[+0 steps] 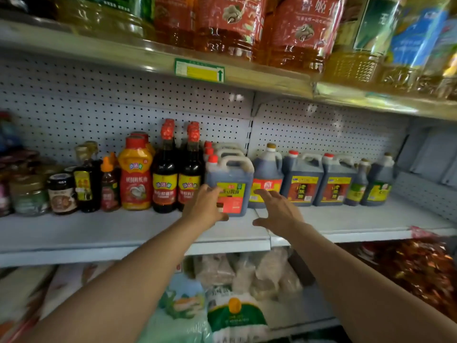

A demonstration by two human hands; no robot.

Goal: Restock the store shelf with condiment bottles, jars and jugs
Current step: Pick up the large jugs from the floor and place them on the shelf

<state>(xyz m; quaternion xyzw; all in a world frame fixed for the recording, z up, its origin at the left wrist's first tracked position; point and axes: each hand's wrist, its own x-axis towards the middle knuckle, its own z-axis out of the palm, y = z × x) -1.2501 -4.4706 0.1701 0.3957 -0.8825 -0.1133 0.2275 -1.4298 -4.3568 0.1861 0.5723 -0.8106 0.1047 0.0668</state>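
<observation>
The left hand (205,206) is touching the front left of a dark soy sauce jug (230,186), fingers spread and thumb reaching under its label. The right hand (277,211) is hovering open just right of that jug, fingers splayed, holding nothing. The jug is standing upright on the white middle shelf (123,231), between two tall dark bottles (178,174) and a round-shouldered vinegar jug (267,174).
</observation>
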